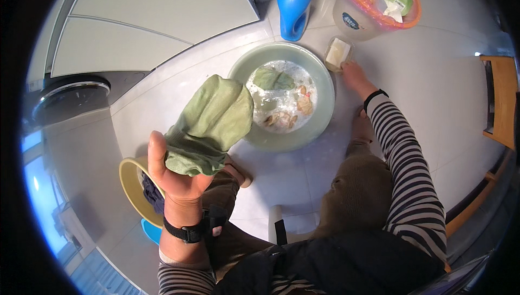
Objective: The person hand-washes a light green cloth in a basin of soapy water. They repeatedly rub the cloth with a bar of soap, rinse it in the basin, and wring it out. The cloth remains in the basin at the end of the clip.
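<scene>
A wet green sock [211, 120] is over the fingers of my left hand [183, 183], its toe pointing up and away from me. My left thumb stands outside the sock, and the fingers are hidden in it. The fingers of my right hand [355, 76] touch the near edge of a clear soap dish [334, 66]. A pale bar of soap [338, 52] lies in that dish. Between my hands stands a round pale green basin [290, 144] with sudsy water. Another green cloth piece [273, 79] and some beige cloth items [282, 119] lie in the suds.
A blue bottle with a handle [295, 8] stands behind the basin. To its right is a waste bin [353, 21] with a pink liner. A yellow bucket [128, 181] with dark cloth sits by my left leg. Wooden furniture [503, 100] is far right, pale cabinets [154, 6] back left.
</scene>
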